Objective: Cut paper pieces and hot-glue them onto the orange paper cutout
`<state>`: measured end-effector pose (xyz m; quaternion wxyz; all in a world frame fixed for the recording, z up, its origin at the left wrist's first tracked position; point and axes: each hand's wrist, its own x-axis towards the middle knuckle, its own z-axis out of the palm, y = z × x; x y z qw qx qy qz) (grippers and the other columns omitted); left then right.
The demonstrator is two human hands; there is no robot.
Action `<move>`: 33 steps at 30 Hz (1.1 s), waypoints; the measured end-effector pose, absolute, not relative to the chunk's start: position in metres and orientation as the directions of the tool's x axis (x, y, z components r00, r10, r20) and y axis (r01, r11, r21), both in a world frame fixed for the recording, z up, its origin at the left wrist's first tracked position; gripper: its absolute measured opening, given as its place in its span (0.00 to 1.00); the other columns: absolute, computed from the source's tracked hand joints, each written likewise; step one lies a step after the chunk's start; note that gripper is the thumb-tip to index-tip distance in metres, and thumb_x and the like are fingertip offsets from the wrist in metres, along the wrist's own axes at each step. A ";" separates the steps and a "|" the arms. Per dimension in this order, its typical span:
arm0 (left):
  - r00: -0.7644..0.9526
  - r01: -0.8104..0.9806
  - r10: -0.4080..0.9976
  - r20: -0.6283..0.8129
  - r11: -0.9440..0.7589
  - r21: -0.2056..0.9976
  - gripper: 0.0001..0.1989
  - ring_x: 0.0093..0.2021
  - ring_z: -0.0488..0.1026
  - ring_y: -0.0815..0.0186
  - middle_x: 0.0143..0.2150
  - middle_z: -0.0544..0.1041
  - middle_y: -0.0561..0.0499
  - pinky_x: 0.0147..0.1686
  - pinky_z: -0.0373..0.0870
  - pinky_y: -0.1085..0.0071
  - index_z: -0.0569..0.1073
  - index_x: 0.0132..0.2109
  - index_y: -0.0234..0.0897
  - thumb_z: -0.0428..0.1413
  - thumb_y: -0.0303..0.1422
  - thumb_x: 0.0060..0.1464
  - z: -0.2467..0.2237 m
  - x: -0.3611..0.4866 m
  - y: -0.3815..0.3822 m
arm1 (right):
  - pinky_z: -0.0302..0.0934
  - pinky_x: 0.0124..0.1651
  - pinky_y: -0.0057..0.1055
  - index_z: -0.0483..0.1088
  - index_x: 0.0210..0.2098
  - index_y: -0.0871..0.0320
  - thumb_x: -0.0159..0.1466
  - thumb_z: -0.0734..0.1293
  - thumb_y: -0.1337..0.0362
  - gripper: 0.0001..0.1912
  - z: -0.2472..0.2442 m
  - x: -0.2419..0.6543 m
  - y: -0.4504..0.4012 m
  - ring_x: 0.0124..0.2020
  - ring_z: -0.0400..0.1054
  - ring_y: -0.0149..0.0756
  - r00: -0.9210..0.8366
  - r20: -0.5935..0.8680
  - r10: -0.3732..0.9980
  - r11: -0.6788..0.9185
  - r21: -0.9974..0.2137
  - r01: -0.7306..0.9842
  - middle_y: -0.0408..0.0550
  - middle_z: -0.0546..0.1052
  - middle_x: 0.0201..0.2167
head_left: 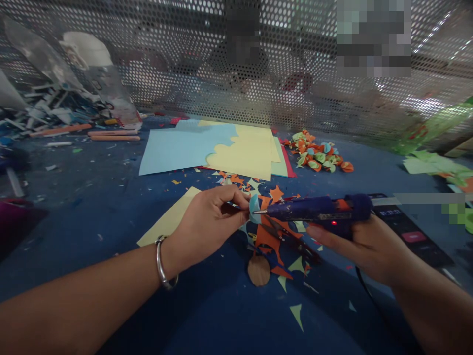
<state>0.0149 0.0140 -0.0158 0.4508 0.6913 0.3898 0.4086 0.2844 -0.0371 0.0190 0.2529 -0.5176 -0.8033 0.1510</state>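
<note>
glue gun [314, 210] tip meets blue paper piece [254, 203] in view, between two hands

the left hand [212, 222] pinches the blue paper piece between thumb and fingertips, at the side facing the other hand. the piece is small, light blue and slightly curved, with part of it hidden by the fingers. the right hand [377, 246] is wrapped around the handle of the glue gun, which points left toward the pinch. its body is dark blue, with an orange patch on top near the back, a red light glowing low on its side (lit, quite plainly) and a narrow metal tip. that tip overlaps the blue paper piece; whether they truly touch, i cannot tell.

below and between the hands lie scissors [275, 229], partly covered by orange scraps [276, 194], and a round brown disc [258, 270]. a yellow sheet [164, 222] lies partly behind the left hand, and a larger blue sheet [181, 150] farther beyond it. past the glue gun's body sits a pile of curled paper bits [320, 157], orange, pale green and blue. a phone [414, 236] lies just beside the right hand.
</note>
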 end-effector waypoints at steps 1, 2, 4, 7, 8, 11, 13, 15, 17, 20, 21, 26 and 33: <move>0.361 0.180 0.909 0.209 -0.288 0.941 0.03 0.34 0.76 0.68 0.37 0.80 0.50 0.32 0.73 0.72 0.75 0.30 0.37 0.60 0.26 0.51 -0.016 0.015 0.014 | 0.76 0.43 0.36 0.81 0.47 0.50 0.66 0.66 0.52 0.16 0.019 0.284 -0.037 0.37 0.80 0.44 -0.338 0.254 0.906 0.423 -0.511 0.748 0.43 0.85 0.36; 0.360 0.190 0.911 0.202 -0.284 0.940 0.03 0.34 0.76 0.68 0.37 0.80 0.50 0.32 0.73 0.71 0.75 0.30 0.37 0.60 0.27 0.50 -0.016 0.014 0.014 | 0.76 0.43 0.36 0.81 0.46 0.50 0.66 0.66 0.52 0.16 0.020 0.283 -0.038 0.36 0.80 0.44 -0.343 0.256 0.904 0.428 -0.517 0.741 0.43 0.85 0.36; 0.359 0.203 0.914 0.190 -0.275 0.940 0.02 0.33 0.75 0.67 0.36 0.80 0.50 0.31 0.72 0.71 0.75 0.30 0.37 0.60 0.27 0.50 -0.015 0.014 0.014 | 0.76 0.42 0.36 0.82 0.43 0.51 0.66 0.66 0.52 0.15 0.021 0.282 -0.038 0.35 0.80 0.44 -0.343 0.252 0.905 0.426 -0.524 0.738 0.43 0.84 0.34; 0.352 0.209 0.918 0.181 -0.265 0.941 0.02 0.32 0.74 0.67 0.34 0.79 0.49 0.30 0.71 0.71 0.74 0.30 0.37 0.60 0.27 0.49 -0.013 0.014 0.013 | 0.76 0.40 0.37 0.82 0.42 0.52 0.65 0.67 0.51 0.15 0.022 0.279 -0.039 0.34 0.79 0.45 -0.310 0.235 0.921 0.389 -0.529 0.754 0.44 0.84 0.32; 0.352 0.207 0.918 0.180 -0.264 0.942 0.02 0.32 0.74 0.67 0.33 0.79 0.50 0.29 0.70 0.71 0.74 0.29 0.37 0.60 0.27 0.49 -0.012 0.015 0.013 | 0.76 0.40 0.37 0.82 0.42 0.52 0.65 0.67 0.51 0.16 0.023 0.279 -0.039 0.34 0.79 0.45 -0.295 0.227 0.928 0.372 -0.537 0.758 0.44 0.84 0.33; 0.363 0.170 0.915 0.178 -0.253 0.952 0.03 0.29 0.72 0.70 0.30 0.77 0.51 0.27 0.68 0.73 0.73 0.29 0.37 0.60 0.27 0.49 -0.010 0.015 0.012 | 0.74 0.37 0.37 0.81 0.38 0.53 0.63 0.68 0.50 0.15 0.024 0.281 -0.038 0.32 0.77 0.44 -0.242 0.219 0.945 0.326 -0.586 0.742 0.45 0.83 0.30; 0.362 0.131 0.917 0.169 -0.229 0.965 0.04 0.27 0.70 0.71 0.30 0.76 0.52 0.25 0.66 0.74 0.73 0.30 0.37 0.60 0.27 0.50 -0.011 0.015 0.012 | 0.69 0.29 0.33 0.77 0.27 0.54 0.62 0.69 0.49 0.16 0.025 0.284 -0.037 0.25 0.72 0.40 -0.193 0.197 0.961 0.275 -0.628 0.728 0.43 0.77 0.22; 0.353 0.098 0.923 0.153 -0.200 0.975 0.03 0.26 0.69 0.72 0.30 0.76 0.52 0.23 0.65 0.75 0.73 0.31 0.37 0.60 0.27 0.50 -0.012 0.015 0.013 | 0.61 0.23 0.30 0.70 0.19 0.56 0.60 0.70 0.49 0.21 0.025 0.288 -0.036 0.19 0.64 0.34 -0.138 0.138 0.981 0.195 -0.687 0.700 0.42 0.69 0.16; 0.346 0.066 0.928 0.138 -0.171 0.983 0.03 0.24 0.68 0.72 0.30 0.76 0.52 0.22 0.64 0.75 0.73 0.32 0.37 0.60 0.27 0.51 -0.014 0.014 0.013 | 0.57 0.21 0.28 0.66 0.17 0.57 0.60 0.71 0.48 0.24 0.025 0.292 -0.035 0.18 0.61 0.30 -0.082 0.051 0.995 0.091 -0.769 0.633 0.41 0.67 0.16; 0.341 0.011 0.928 0.152 -0.166 0.986 0.04 0.24 0.68 0.73 0.29 0.76 0.52 0.22 0.63 0.75 0.73 0.33 0.37 0.61 0.27 0.53 -0.015 0.013 0.013 | 0.50 0.16 0.24 0.66 0.20 0.58 0.60 0.71 0.46 0.24 0.024 0.293 -0.031 0.16 0.59 0.27 0.029 -0.130 0.991 -0.128 -0.872 0.472 0.42 0.69 0.17; 0.341 -0.002 0.924 0.170 -0.181 0.984 0.04 0.24 0.68 0.73 0.29 0.76 0.53 0.22 0.64 0.75 0.73 0.34 0.37 0.61 0.27 0.53 -0.014 0.014 0.012 | 0.47 0.14 0.23 0.66 0.21 0.58 0.59 0.71 0.46 0.24 0.024 0.293 -0.029 0.15 0.58 0.26 0.067 -0.190 0.980 -0.200 -0.887 0.415 0.41 0.69 0.17; 0.363 -0.036 0.890 0.276 -0.283 0.959 0.04 0.29 0.71 0.73 0.36 0.78 0.51 0.26 0.68 0.76 0.74 0.33 0.37 0.62 0.27 0.55 -0.010 0.015 0.006 | 0.52 0.16 0.20 0.63 0.22 0.57 0.53 0.76 0.50 0.23 0.018 0.295 -0.018 0.16 0.59 0.24 0.092 -0.299 0.950 -0.311 -0.935 0.170 0.38 0.66 0.17; 0.379 -0.022 0.865 0.329 -0.347 0.938 0.06 0.38 0.76 0.68 0.38 0.81 0.49 0.37 0.75 0.73 0.75 0.32 0.38 0.61 0.24 0.55 -0.006 0.016 0.003 | 0.45 0.11 0.20 0.65 0.24 0.57 0.55 0.75 0.47 0.23 0.016 0.298 -0.019 0.14 0.56 0.24 0.054 -0.294 0.954 -0.298 -0.924 0.239 0.39 0.69 0.17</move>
